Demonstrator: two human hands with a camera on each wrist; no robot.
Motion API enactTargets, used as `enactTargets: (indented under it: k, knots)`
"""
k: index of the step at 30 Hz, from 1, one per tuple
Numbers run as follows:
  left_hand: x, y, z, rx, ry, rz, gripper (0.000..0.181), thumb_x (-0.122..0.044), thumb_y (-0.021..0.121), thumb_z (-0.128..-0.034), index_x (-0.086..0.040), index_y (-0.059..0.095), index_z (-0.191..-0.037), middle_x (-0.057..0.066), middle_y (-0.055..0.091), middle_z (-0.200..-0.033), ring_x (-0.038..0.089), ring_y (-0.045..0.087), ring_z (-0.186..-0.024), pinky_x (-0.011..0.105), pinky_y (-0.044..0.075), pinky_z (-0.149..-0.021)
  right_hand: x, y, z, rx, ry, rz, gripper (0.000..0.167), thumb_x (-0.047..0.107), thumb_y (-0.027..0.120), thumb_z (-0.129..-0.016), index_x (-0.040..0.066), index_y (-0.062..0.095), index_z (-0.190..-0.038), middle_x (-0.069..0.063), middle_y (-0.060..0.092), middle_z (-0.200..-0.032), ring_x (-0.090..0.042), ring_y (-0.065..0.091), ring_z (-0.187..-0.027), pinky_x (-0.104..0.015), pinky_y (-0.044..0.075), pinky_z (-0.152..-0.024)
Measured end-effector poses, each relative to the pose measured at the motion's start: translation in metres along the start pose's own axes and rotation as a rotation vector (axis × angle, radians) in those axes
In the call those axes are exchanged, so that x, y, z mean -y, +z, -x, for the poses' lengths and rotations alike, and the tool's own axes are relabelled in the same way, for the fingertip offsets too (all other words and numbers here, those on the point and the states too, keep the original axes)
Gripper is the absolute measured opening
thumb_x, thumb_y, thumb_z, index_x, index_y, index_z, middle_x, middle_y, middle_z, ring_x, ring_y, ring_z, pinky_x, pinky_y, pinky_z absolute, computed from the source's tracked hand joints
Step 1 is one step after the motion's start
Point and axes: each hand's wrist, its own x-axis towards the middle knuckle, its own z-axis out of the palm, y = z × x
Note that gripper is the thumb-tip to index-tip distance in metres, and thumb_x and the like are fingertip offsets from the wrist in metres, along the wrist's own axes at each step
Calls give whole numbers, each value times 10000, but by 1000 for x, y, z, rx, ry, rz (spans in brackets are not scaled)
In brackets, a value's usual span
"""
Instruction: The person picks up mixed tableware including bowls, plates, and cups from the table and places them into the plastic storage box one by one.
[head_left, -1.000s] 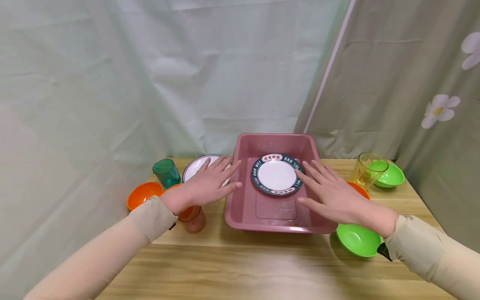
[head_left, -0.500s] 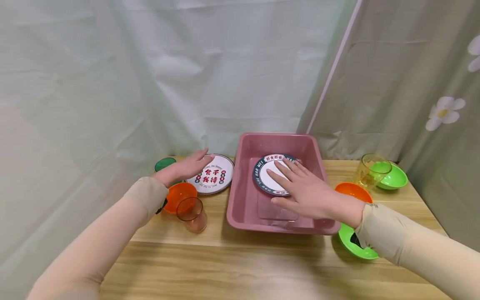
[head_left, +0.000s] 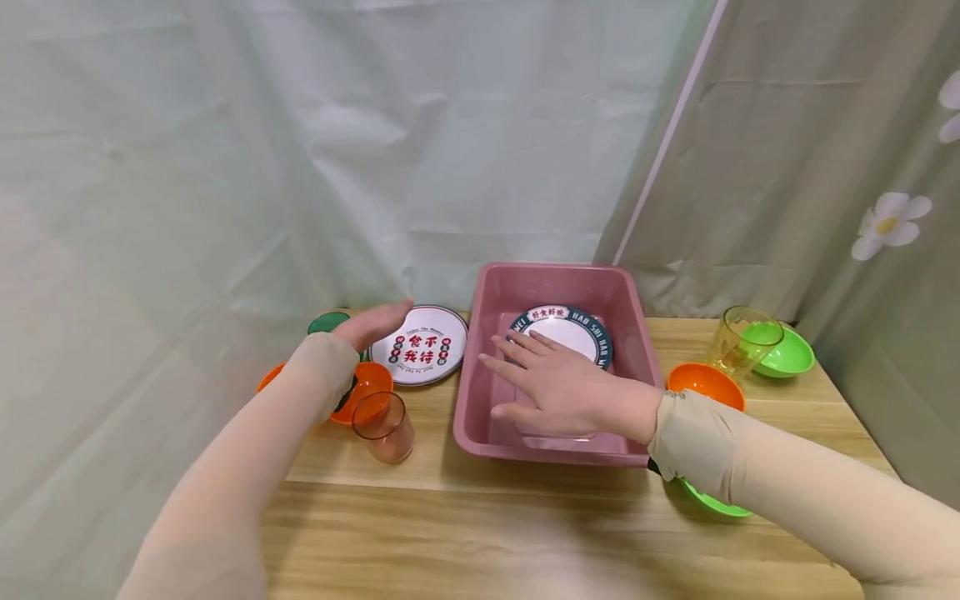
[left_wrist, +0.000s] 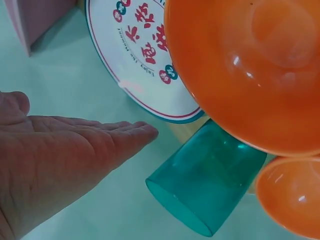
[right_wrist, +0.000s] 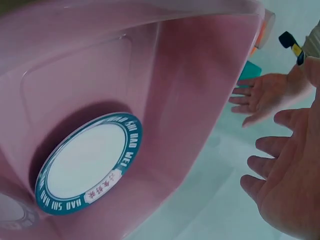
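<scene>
In the head view my left hand [head_left: 377, 323] hovers near the left plate [head_left: 442, 325], white with red characters, and holds nothing. Its fingers lie straight in the left wrist view, close to a green cup [left_wrist: 207, 175]. My right hand [head_left: 558, 390], fingers spread, is above the pink basin [head_left: 480, 417] and also holds nothing. Inside that basin lies a plate [head_left: 558, 331] with a dark green lettered rim, partly covered by the right hand in the head view. The right wrist view shows the whole face of this rimmed plate [right_wrist: 87, 160].
Left of the basin stand two orange bowls [head_left: 371, 385] and a clear reddish cup [head_left: 386, 437]. On the right are an orange bowl [head_left: 707, 385], a yellow cup [head_left: 738, 342], a green bowl [head_left: 787, 354] and another green bowl [head_left: 716, 500]. A curtain [head_left: 450, 150] hangs behind.
My right hand has moved left across the basin, over the plate. My left hand has moved left and back, then slightly right, uncovering the left plate. The dishes stay put.
</scene>
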Motion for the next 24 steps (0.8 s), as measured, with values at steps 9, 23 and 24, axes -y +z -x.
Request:
enactTargets:
  k: [9,23,24]
  knots:
    - [1,4,-26,-20,-27,-31,759,-533,110,-1090,2,86,-1629,251,80,-1680,418,90,-1540,544,101,-1236,8,3,-16,0,-20,11,763,673,351,-1024,197,332,-1621,-93,263,-1675,-293,164,-1553,-415,139,-1247]
    - [16,3,-32,6,-126,77,848,-650,201,-1048,-84,-5,-1646,197,8,-1701,411,57,-1542,599,78,-1222,14,8,-43,33,-15,85,770,685,328,-1025,227,265,-1641,-79,176,-1698,-281,121,-1561,-436,26,-1249]
    - [17,3,-32,6,-124,74,850,-649,204,-1050,-78,-5,-1645,201,12,-1700,412,59,-1542,596,76,-1223,15,8,-44,36,-12,85,769,685,329,-1025,229,262,-1642,-76,168,-1700,-280,114,-1562,-436,17,-1249]
